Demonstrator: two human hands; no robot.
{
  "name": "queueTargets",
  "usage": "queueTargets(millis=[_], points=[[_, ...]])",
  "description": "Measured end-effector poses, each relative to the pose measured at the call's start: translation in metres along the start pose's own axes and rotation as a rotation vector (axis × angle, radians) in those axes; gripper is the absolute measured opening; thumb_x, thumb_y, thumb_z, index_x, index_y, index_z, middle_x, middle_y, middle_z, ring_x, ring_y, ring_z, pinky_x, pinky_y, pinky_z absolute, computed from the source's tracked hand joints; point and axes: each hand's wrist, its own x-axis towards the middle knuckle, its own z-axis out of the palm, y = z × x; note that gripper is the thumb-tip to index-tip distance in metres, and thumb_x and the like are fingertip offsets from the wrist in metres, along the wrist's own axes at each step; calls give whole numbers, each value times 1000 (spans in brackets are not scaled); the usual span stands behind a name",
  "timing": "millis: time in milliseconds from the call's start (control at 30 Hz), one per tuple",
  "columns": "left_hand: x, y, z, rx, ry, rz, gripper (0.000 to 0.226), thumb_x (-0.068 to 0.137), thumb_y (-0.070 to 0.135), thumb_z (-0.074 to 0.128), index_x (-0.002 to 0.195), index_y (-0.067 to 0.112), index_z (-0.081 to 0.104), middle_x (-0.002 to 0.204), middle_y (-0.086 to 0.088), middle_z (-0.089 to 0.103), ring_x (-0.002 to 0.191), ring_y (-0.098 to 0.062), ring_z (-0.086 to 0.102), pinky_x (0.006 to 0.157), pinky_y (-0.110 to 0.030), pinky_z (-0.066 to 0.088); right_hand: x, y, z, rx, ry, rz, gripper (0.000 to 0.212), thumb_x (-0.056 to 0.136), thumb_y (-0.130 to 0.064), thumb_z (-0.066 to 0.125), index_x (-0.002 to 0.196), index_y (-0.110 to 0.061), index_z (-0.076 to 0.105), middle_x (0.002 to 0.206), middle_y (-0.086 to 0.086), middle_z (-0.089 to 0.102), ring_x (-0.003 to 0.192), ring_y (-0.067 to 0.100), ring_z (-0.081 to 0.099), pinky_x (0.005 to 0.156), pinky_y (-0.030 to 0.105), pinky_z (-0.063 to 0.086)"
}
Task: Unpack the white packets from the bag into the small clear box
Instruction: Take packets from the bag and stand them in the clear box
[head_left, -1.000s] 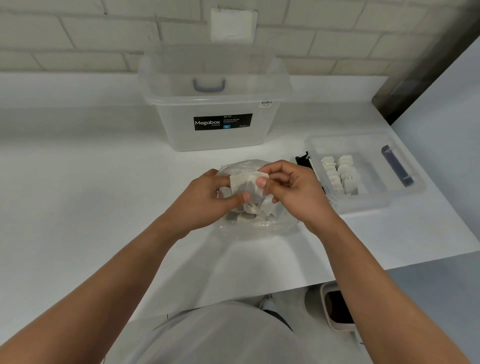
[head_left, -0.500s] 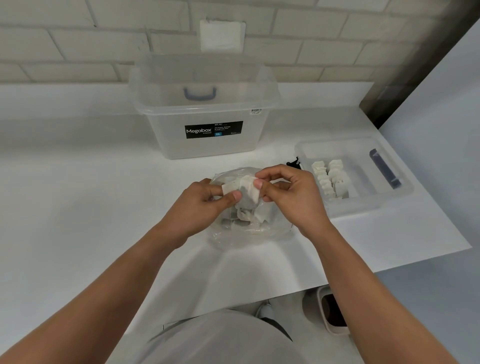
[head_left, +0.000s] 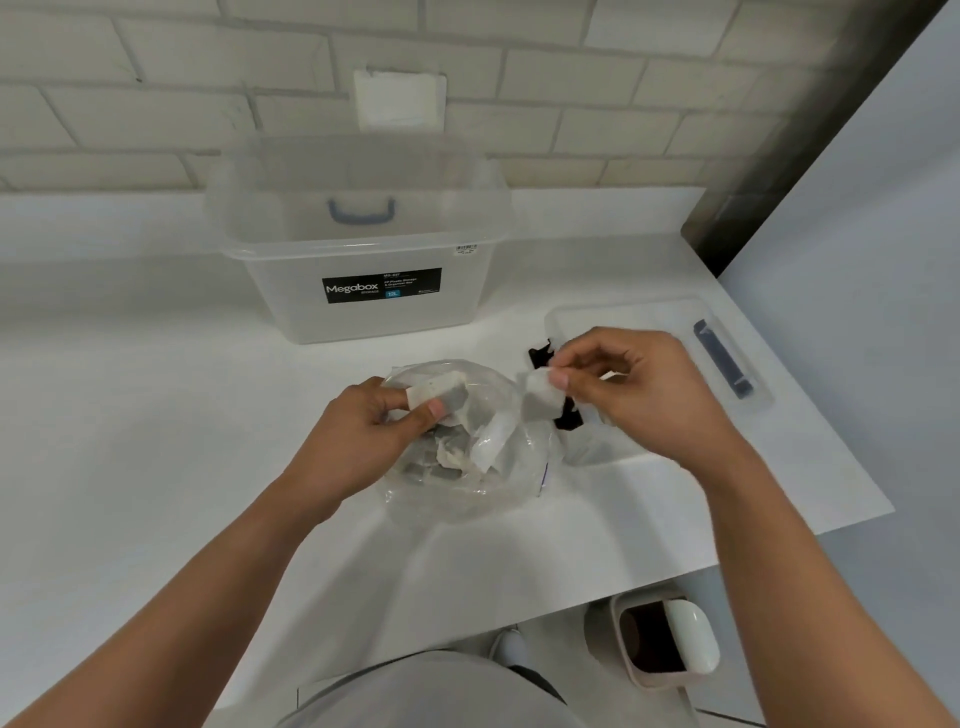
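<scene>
A crumpled clear plastic bag (head_left: 498, 488) lies on the white table, with several white packets (head_left: 452, 460) inside it. My left hand (head_left: 358, 441) pinches one white packet (head_left: 439, 395) over the bag's mouth. My right hand (head_left: 639, 395) pinches another white packet (head_left: 537, 397) by its top edge, just right of the bag and near the left side of the small clear box (head_left: 670, 317). My right hand covers most of the box's inside, so the packets in it are hidden.
A large clear Megabox tub (head_left: 363, 249) stands behind the bag against the brick wall. A dark blue handle (head_left: 722, 358) lies on the small box's right side. A black clip (head_left: 540, 356) sits by the box. Below the table's right edge is a small bin (head_left: 660, 642).
The two hands, together on packets above the bag, have parted. My right hand moved right toward the small clear box with one packet; my left stays at the bag holding another.
</scene>
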Motion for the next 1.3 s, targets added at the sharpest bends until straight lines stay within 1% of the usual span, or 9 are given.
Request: queueTargets(millis=[67, 167, 300, 467, 567, 700, 867, 1133, 1300], points=[[2, 0, 5, 45, 28, 11, 18, 88, 55, 66, 89, 43, 78, 110, 17, 65, 97, -7, 62, 84, -29, 49, 0, 6, -32, -48, 127, -21, 17, 89, -16, 78, 103, -26, 78, 87, -7, 75, 80, 14, 72, 78, 37, 62], [6, -2, 13, 96, 69, -2, 17, 88, 53, 67, 89, 39, 77, 107, 18, 64, 93, -10, 62, 79, -30, 48, 5, 17, -81, -217, 229, -31, 15, 92, -21, 74, 105, -28, 78, 88, -15, 74, 77, 4, 69, 77, 21, 55], [10, -2, 22, 107, 102, -42, 24, 86, 57, 67, 90, 35, 77, 107, 16, 65, 92, -13, 62, 83, -37, 52, 22, 48, -119, -463, 176, 34, 6, 92, -22, 73, 94, -26, 77, 87, -17, 73, 83, -5, 65, 71, 1, 44], [11, 3, 29, 105, 156, -89, 28, 85, 56, 68, 88, 31, 77, 101, 10, 65, 91, -12, 60, 78, -33, 48, 46, 92, -121, -659, -199, 110, 14, 93, -12, 67, 90, -24, 74, 82, -15, 70, 74, -3, 64, 60, 4, 41], [8, 4, 32, 111, 176, -112, 29, 83, 58, 67, 88, 31, 77, 100, 8, 65, 89, -15, 60, 76, -31, 47, 60, 109, -111, -725, -357, 111, 20, 92, -9, 64, 85, -26, 72, 83, -15, 70, 82, 4, 65, 70, 15, 46], [6, 5, 33, 86, 184, -109, 28, 79, 62, 67, 88, 38, 78, 107, 12, 66, 90, -19, 63, 85, -40, 50, 75, 130, -97, -833, -523, 145, 21, 88, -6, 62, 84, -25, 72, 84, -13, 69, 82, 6, 62, 100, 36, 47], [5, 9, 38, 18, 174, -116, 14, 84, 55, 70, 89, 45, 78, 111, 14, 66, 94, -20, 65, 88, -40, 51, 83, 139, -85, -933, -571, 127, 20, 91, -8, 60, 91, -21, 75, 85, -13, 65, 93, 13, 62, 101, 40, 38], [1, 8, 34, -76, 111, -161, 13, 89, 47, 69, 92, 40, 79, 112, 15, 67, 96, -19, 66, 74, -30, 47, 81, 140, -88, -901, -472, 147, 2, 94, -22, 69, 93, -24, 70, 95, -6, 69, 92, 17, 62, 99, 39, 49], [-1, 4, 29, -121, 70, -164, 14, 91, 47, 67, 97, 41, 79, 116, 14, 67, 99, -18, 68, 79, -30, 49, 54, 64, -69, -374, -99, -7, 4, 91, -27, 73, 89, -31, 75, 86, -17, 73, 77, 3, 68, 76, 24, 54]])
